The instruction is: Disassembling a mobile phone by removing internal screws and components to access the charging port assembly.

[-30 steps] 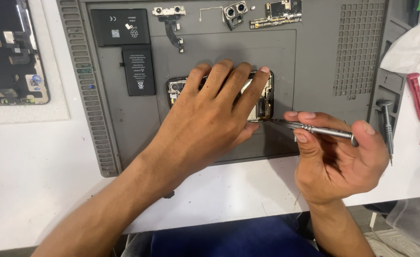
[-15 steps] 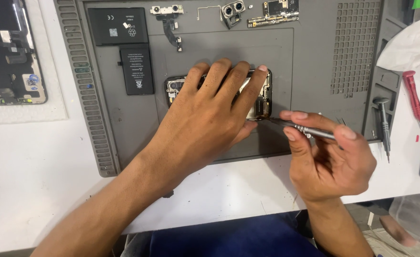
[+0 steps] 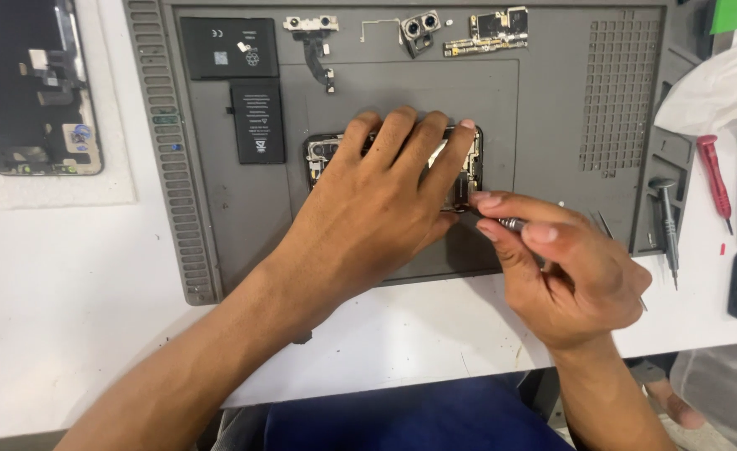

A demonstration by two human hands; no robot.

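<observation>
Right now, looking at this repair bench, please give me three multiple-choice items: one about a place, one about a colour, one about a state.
1. Where does the black L-shaped battery lie?
A. on the grey work mat, left of the opened phone
B. on the white table, right of the mat
C. under the right hand

2. What colour is the handle of the screwdriver lying at the right of the mat?
A. green
B. red
C. yellow

3. What is the left hand doing?
A. hanging in the air
B. holding a screwdriver
C. pressing flat on the opened phone

Key: 1 A, the battery rests on the mat beside the phone's left end. 2 B, its handle is plainly red. 3 C, the fingers are spread over the phone, while the right hand holds the thin metal tool at the phone's right end.
</observation>
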